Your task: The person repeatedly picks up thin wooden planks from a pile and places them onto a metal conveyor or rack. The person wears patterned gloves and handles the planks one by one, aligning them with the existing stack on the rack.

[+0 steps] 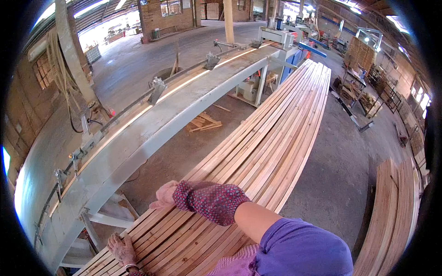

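A long, wide stack of pale reddish wooden strips (258, 156) runs away from me. My right hand (165, 195), in a pale glove below a dark patterned sleeve cover, reaches across to the stack's left edge. Its fingers are closed round an outer wooden strip there, with the fingertips partly hidden. Nearer to me, my left hand (122, 250) wears a similar glove and a light band at the wrist. It rests on the strips along the same edge, fingers apart.
Left of the stack, a long grey machine bed (152, 122) carries a light wooden strip (124, 129) past metal clamps toward a machine head (276, 37). Wood scraps (205, 122) lie on the floor between. Another pile of boards (389, 211) stands at right.
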A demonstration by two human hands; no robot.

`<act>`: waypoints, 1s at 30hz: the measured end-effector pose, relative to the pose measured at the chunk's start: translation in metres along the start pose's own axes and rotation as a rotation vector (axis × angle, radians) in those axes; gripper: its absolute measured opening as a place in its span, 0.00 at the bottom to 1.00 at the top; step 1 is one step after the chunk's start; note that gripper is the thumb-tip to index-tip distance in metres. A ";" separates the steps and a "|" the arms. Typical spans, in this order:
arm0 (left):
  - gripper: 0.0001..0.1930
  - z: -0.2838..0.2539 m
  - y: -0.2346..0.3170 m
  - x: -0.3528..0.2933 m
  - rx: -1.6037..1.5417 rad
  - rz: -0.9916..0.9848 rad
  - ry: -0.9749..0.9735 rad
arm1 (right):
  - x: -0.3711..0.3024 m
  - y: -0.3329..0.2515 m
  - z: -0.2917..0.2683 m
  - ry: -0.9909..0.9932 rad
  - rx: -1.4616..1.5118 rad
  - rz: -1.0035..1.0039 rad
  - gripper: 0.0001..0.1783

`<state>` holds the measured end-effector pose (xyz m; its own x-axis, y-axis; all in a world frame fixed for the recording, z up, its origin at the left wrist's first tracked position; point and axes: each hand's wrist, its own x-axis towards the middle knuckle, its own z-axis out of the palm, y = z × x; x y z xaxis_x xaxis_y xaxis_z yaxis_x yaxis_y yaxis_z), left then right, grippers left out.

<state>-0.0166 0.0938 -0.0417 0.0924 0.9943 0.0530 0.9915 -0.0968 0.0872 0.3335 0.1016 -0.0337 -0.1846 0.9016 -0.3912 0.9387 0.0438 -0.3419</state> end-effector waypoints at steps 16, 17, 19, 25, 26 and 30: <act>0.28 -0.002 -0.007 -0.007 -0.168 0.016 0.226 | 0.006 -0.022 -0.010 -0.112 -0.087 0.128 0.47; 0.30 0.000 -0.011 -0.011 -0.156 0.021 0.213 | 0.003 -0.025 -0.012 -0.131 -0.142 0.121 0.46; 0.33 -0.007 0.003 -0.006 -0.130 0.001 0.130 | 0.012 -0.001 -0.002 -0.063 -0.168 0.167 0.46; 0.34 -0.013 0.002 -0.015 -0.093 -0.015 0.076 | 0.015 0.008 0.003 -0.004 -0.161 0.030 0.48; 0.35 -0.013 0.002 -0.016 -0.085 -0.025 0.071 | 0.015 0.006 0.003 0.000 -0.162 0.023 0.47; 0.35 -0.012 0.003 -0.011 -0.078 -0.031 0.065 | 0.018 0.011 0.004 -0.008 -0.180 0.037 0.46</act>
<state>-0.0161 0.0818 -0.0303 0.0533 0.9921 0.1133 0.9834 -0.0719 0.1666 0.3395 0.1170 -0.0476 -0.1509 0.9007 -0.4075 0.9817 0.0880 -0.1689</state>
